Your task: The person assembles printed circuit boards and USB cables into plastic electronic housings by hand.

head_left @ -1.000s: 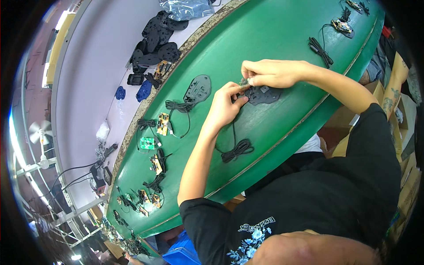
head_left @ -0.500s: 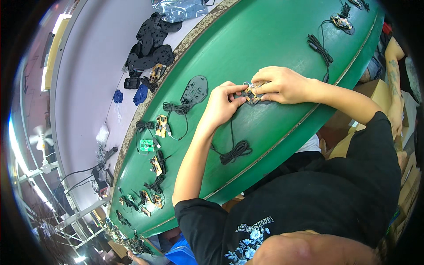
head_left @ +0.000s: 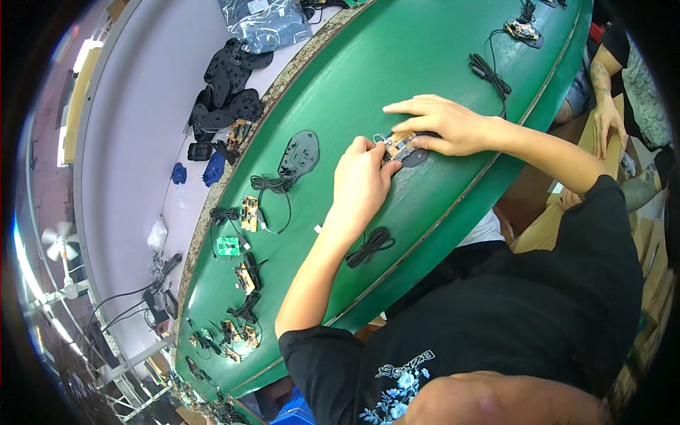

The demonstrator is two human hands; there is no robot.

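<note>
A tan circuit board (head_left: 398,146) sits over a black mouse base plate (head_left: 416,158), whose rounded end shows from under it. My left hand (head_left: 360,173) pinches the left edge of the board and plate between thumb and fingers. Over the right side, my right hand (head_left: 453,127) has its fingers stretched out to the left and apart. Its thumb lies at the board's right edge; whether it presses there I cannot tell. A coiled black cable (head_left: 370,246) rests below my left hand. Another black base plate (head_left: 299,152) lies to the left, with a coiled cable (head_left: 273,183) beside it.
Several boards with cables lie at the left, among them a tan board (head_left: 249,213) and a green board (head_left: 228,246). Black plastic shells (head_left: 228,78) are heaped on the pale ledge beyond the green belt's rim. Co-workers' arms (head_left: 606,117) show at the right.
My right hand's fingers have lifted off the board and straightened. My left hand keeps its pinch on the board. The whole view has shifted slightly.
</note>
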